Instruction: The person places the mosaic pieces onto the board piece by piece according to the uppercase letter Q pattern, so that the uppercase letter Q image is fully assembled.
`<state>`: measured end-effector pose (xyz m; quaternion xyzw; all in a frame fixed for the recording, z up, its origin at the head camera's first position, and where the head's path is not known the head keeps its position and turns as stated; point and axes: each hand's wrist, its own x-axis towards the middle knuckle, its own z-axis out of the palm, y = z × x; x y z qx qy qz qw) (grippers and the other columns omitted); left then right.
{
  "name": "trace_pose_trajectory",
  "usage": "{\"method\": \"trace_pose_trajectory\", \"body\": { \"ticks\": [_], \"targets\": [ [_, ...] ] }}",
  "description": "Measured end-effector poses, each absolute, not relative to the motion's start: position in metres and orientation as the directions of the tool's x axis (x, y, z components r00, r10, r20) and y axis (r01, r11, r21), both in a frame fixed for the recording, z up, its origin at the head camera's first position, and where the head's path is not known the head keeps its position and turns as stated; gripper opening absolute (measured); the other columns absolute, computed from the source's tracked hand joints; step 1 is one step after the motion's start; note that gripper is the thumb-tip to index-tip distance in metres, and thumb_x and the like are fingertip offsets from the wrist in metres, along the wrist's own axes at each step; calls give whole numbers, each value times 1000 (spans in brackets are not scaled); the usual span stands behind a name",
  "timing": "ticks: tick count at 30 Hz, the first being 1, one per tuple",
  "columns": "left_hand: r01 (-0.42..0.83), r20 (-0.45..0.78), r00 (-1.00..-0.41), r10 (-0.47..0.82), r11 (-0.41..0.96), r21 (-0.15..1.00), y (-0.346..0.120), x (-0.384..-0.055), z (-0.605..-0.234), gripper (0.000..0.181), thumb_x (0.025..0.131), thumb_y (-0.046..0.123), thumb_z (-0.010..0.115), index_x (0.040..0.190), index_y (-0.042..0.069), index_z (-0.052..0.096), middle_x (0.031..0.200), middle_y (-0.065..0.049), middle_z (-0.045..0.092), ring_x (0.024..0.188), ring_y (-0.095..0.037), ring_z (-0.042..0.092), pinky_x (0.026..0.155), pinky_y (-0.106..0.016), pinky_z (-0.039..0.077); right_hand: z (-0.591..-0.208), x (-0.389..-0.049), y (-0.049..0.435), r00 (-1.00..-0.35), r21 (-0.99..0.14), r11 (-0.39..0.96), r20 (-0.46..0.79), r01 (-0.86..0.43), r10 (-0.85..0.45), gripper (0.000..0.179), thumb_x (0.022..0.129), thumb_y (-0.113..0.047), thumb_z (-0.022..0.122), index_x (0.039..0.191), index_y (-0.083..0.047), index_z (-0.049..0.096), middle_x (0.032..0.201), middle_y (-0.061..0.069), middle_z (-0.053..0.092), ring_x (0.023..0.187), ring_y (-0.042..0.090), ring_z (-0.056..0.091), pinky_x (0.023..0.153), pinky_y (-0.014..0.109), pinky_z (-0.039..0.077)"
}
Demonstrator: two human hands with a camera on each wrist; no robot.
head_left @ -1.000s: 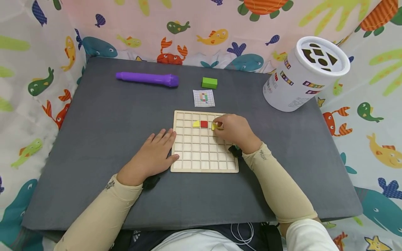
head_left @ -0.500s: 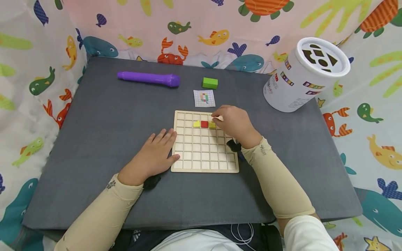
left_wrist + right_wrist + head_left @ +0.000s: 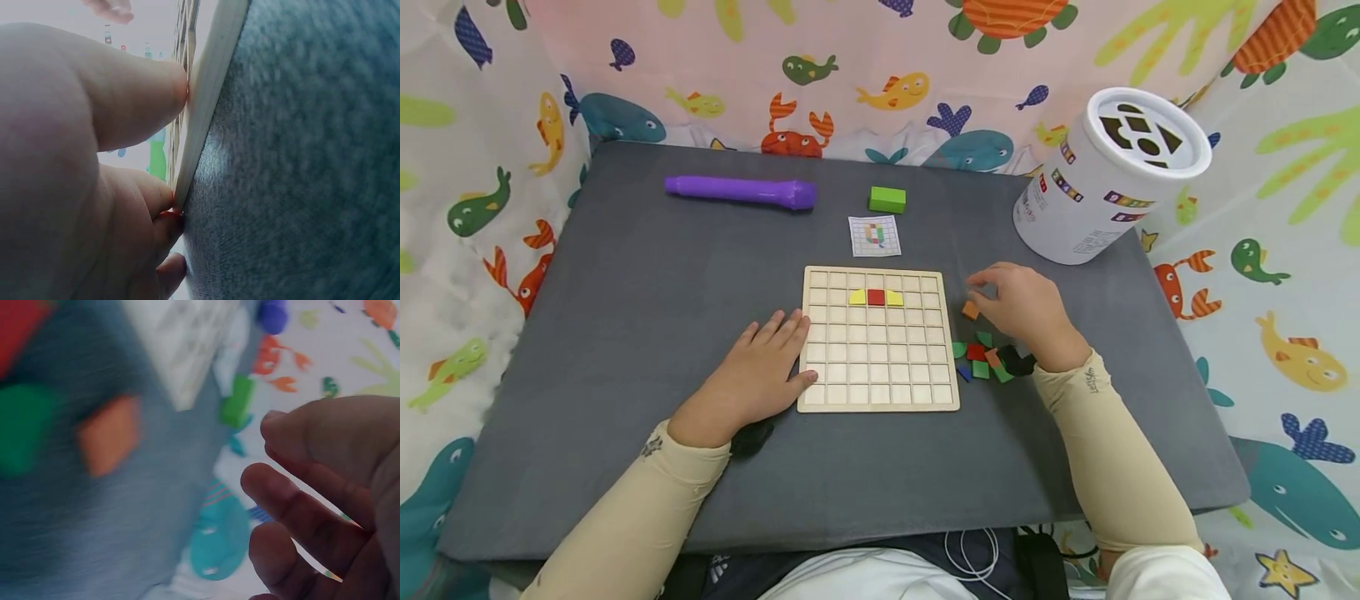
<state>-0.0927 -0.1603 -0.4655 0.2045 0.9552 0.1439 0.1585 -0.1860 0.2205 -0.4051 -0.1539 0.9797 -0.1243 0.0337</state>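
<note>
A wooden grid board (image 3: 877, 354) lies on the grey table. In its second row a red square tile (image 3: 876, 297) sits between two yellow tiles, the left one (image 3: 857, 297) and the right one (image 3: 895, 298). My left hand (image 3: 741, 379) rests on the board's left edge, fingers straight and thumb on the rim. My right hand (image 3: 1022, 308) is over the table right of the board, fingers loosely bent and holding nothing. Just below its fingertips lies an orange tile (image 3: 971, 310). Nearer me are several loose tiles, among them a red square (image 3: 976, 352) and a green square (image 3: 981, 369).
Behind the board lies a small pattern card (image 3: 875, 237), with a green block (image 3: 887, 200) beyond it. A purple microphone-shaped stick (image 3: 740, 192) lies at the back left. A white tub (image 3: 1097, 183) with shaped holes in its lid stands back right.
My right hand has let go of the right yellow tile, left it in the grid, and moved right off the board, uncovering the loose tiles. My left hand keeps its place.
</note>
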Motion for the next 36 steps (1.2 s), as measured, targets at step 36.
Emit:
{"method": "trace_pose_trajectory", "body": {
  "ticks": [36],
  "targets": [
    [330, -273, -863, 425, 883, 333, -162, -92, -462, 87, 109, 49, 56, 171, 3, 15, 177, -13, 11, 163, -37, 8, 128, -59, 8, -439, -190, 104, -725, -197, 707, 31, -680, -688, 9, 97, -20, 79, 101, -18, 87, 106, -4, 78, 96, 14, 73, 76, 37, 60]
  ]
}}
